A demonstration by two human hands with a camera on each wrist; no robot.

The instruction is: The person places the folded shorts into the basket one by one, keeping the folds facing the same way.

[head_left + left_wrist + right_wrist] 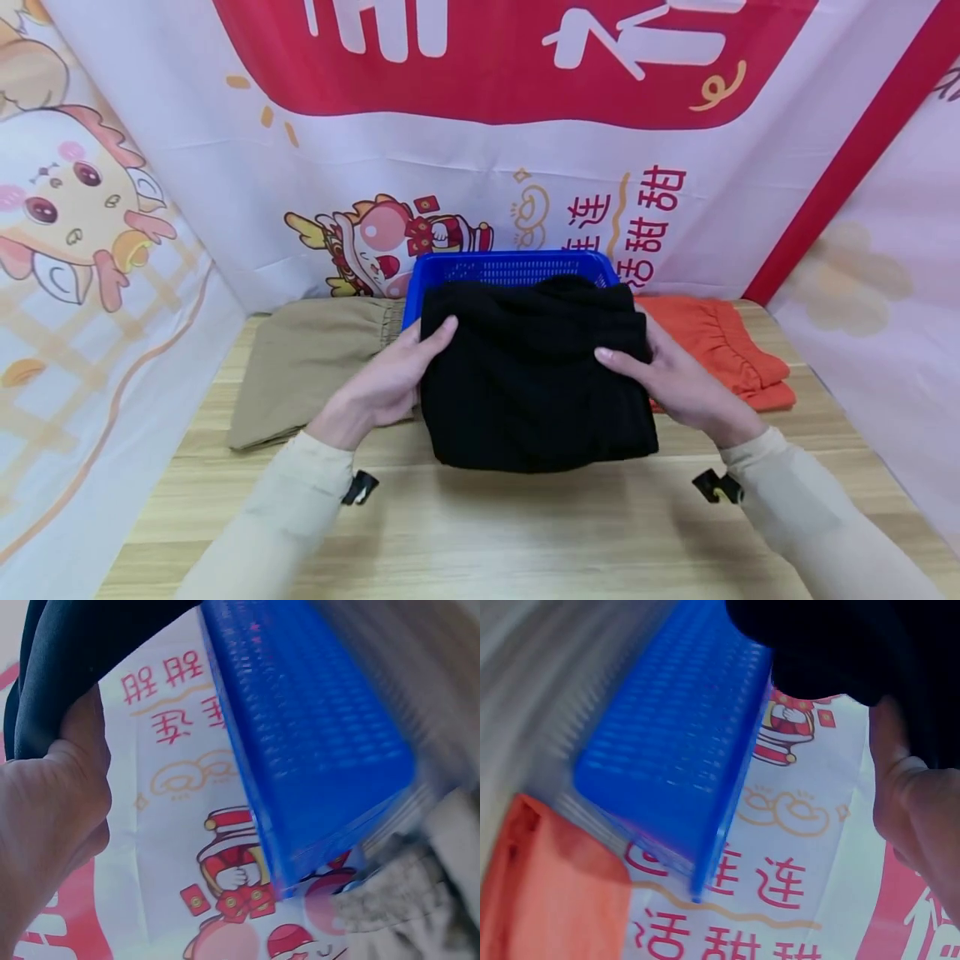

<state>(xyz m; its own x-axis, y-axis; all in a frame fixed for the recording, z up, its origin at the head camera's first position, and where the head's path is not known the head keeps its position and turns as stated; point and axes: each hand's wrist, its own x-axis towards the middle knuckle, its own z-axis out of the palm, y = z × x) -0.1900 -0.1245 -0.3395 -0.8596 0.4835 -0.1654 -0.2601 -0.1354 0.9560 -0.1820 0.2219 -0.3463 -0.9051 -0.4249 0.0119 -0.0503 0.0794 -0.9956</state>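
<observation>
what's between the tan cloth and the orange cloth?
The blue basket, in the head view; the black cloth, gripped by the left hand and right hand, partly hides it.

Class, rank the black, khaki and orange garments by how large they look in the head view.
1. Black garment, held nearer the camera
2. Khaki garment, partly hidden
3. Orange garment, partly hidden

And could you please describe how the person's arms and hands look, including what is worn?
The sleeves are pale cream and reach the wrists. The left hand and right hand are bare, without gloves. A small black piece shows at each wrist, too small to identify.
</observation>
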